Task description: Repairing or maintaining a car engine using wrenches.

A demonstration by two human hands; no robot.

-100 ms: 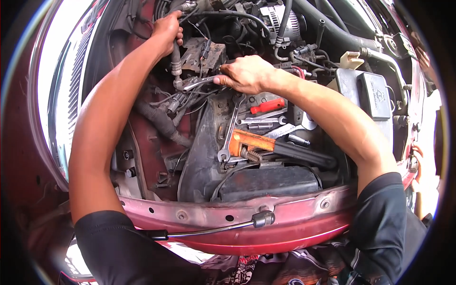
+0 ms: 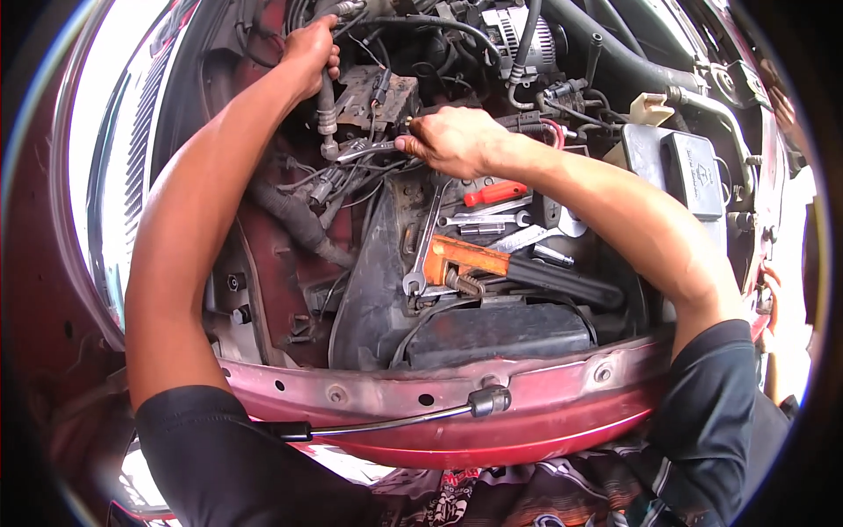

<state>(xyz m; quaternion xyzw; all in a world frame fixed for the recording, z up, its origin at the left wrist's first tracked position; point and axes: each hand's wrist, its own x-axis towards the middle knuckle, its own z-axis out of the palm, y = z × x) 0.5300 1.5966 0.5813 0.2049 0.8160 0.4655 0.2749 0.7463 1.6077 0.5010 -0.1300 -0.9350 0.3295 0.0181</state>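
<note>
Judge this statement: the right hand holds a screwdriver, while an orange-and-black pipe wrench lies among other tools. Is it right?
Not quite: the head view shows the right hand holding a wrench. The orange-and-black pipe wrench does lie among other tools.

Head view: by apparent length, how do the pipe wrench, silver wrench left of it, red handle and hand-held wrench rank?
1. Pipe wrench
2. Silver wrench
3. Red handle and hand-held wrench, unranked: the right hand covers part of the latter.
</note>
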